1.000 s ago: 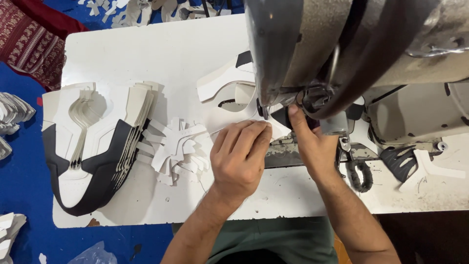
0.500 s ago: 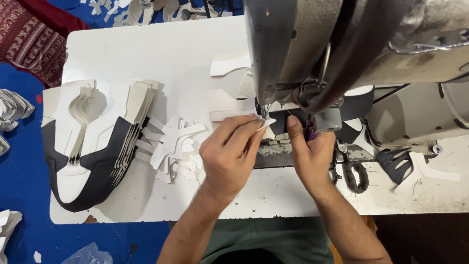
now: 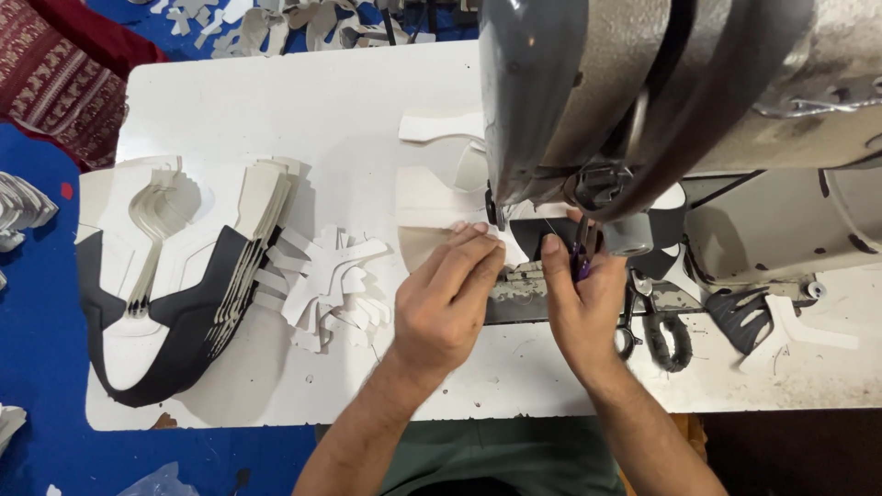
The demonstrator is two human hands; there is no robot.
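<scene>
Centre frame: left hand [image 3: 447,303] lies flat, fingers pressing a white cut piece [image 3: 432,207] beneath the sewing machine head [image 3: 588,101]. Right hand [image 3: 577,308] pinches a small purple tool [image 3: 582,257] just beside the needle area. Stacked black-and-white pieces [image 3: 175,285] sit at left; bare white table [image 3: 303,101] lies open at upper left.

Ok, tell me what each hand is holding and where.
The right hand pinches small purple snips near the tips. The left hand grips nothing; its fingers press flat on the white piece by the needle.
</scene>
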